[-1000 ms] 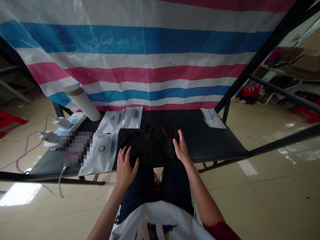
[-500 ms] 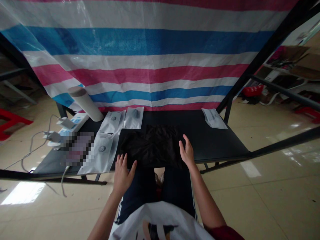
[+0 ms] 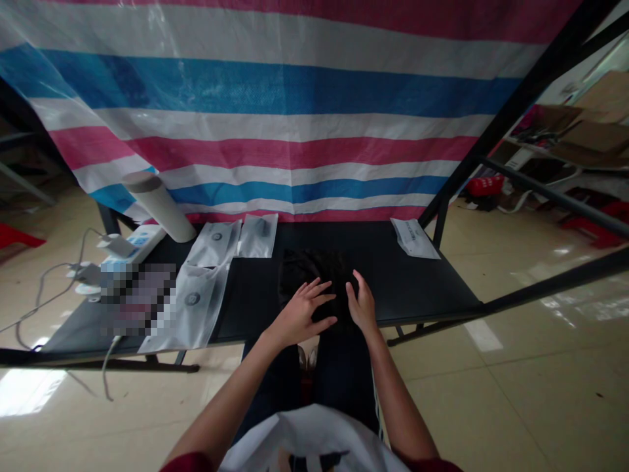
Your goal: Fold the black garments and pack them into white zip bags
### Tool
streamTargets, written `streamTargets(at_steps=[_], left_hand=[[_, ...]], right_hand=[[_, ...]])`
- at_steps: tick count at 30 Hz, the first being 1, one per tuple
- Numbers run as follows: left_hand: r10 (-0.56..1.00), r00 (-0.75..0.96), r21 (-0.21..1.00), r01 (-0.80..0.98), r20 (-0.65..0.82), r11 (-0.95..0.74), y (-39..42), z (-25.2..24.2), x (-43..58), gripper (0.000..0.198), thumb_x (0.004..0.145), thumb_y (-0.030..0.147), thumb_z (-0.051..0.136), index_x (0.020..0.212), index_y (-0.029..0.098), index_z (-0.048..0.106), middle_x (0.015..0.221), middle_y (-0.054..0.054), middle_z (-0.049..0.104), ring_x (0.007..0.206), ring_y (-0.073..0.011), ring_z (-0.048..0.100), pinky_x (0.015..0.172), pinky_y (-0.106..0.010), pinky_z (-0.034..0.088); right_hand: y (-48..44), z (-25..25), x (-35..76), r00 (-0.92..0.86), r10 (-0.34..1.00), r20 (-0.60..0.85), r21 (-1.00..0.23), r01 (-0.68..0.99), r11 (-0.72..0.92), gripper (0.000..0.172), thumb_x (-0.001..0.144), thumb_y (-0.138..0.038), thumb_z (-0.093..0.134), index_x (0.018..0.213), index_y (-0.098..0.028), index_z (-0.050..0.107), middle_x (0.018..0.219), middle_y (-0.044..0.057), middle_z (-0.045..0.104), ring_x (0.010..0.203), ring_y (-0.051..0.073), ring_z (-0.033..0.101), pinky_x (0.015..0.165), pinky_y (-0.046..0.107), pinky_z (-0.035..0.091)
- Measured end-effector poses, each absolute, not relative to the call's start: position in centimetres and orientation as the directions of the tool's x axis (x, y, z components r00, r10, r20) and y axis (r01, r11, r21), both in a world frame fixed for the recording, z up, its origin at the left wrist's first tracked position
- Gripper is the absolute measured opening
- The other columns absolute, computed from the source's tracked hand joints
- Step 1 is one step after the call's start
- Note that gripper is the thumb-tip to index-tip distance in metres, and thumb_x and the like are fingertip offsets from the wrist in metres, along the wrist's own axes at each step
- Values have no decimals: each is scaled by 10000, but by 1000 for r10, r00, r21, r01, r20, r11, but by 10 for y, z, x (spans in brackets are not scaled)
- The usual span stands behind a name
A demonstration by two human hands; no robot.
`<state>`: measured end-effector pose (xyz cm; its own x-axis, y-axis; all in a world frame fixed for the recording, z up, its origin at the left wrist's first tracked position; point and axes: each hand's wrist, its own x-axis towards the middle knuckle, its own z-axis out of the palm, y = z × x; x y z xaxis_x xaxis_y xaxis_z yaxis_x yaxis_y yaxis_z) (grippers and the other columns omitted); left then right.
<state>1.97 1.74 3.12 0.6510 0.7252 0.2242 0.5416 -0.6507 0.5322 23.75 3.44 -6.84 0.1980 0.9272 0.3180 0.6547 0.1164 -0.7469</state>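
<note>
A bundle of black cloth (image 3: 314, 265) lies on the black table (image 3: 393, 288) in front of me, its exact kind hard to make out in the dark. My left hand (image 3: 305, 313) rests across the cloth's near side, palm down with the fingers spread. At the cloth's right edge is my right hand (image 3: 362, 303), fingers apart and slightly curved, thumb toward the cloth. Left of the cloth lie frosted plastic zip bags: a large one (image 3: 196, 308), one behind it (image 3: 215, 242) and a smaller one (image 3: 258, 236) with something dark inside.
Another white printed bag (image 3: 415, 238) lies at the table's back right. On the left stand a pale bottle (image 3: 164, 210), a power strip (image 3: 142, 242) with plugged-in chargers and a blurred-out phone-like object (image 3: 142, 298). A striped plastic sheet (image 3: 295, 124) hangs behind, between black metal posts.
My left hand has moved right onto the cloth, and the cloth's left part is now folded over, making the bundle narrower. My right hand stays by its right edge.
</note>
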Motion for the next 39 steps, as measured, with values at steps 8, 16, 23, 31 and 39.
streamTargets(at_steps=[8,16,23,31,39], left_hand=[[825,475,482,669,308,-565,18,11,-32,427,927,402,522,1299,197,556,1353,-103,565,1310,-238,482,1112,-416,399],[784,608,356,711,124,-607,-5,-35,-71,624,817,430,649,1394,252,492,1469,-88,479,1411,-299,365,1158,-510,323],[796,595,444,687,111,-575,-29,-30,-83,578,840,238,591,1405,299,485,1432,-39,531,1394,-242,405,1156,-458,359],[853,505,582,658,129,-477,-17,-26,-90,548,786,142,519,1324,233,569,1368,-57,591,1309,-210,515,1101,-392,439],[932,329,609,712,150,-349,-4,-34,-86,280,873,279,450,1007,206,686,1075,-84,720,1081,-238,655,957,-383,512]], right_hand=[[32,-57,237,188,898,398,-757,620,206,460,975,-470,365,1273,-178,557,1318,130,597,1250,245,536,1070,444,411],[-29,-38,249,-340,884,320,-451,766,458,566,788,-476,671,1286,-223,580,1381,122,557,1337,325,451,1096,528,369],[-62,-51,263,-449,869,207,-390,777,494,657,733,-140,615,1368,-280,521,1474,68,478,1385,278,411,1131,547,336],[-44,-42,258,-427,881,204,-433,768,472,546,718,-149,632,1256,-240,615,1403,85,553,1351,292,442,1096,526,364],[-19,-46,257,-305,908,286,-542,730,416,267,894,-235,508,1075,-226,704,1203,94,685,1231,264,567,1028,462,449]])
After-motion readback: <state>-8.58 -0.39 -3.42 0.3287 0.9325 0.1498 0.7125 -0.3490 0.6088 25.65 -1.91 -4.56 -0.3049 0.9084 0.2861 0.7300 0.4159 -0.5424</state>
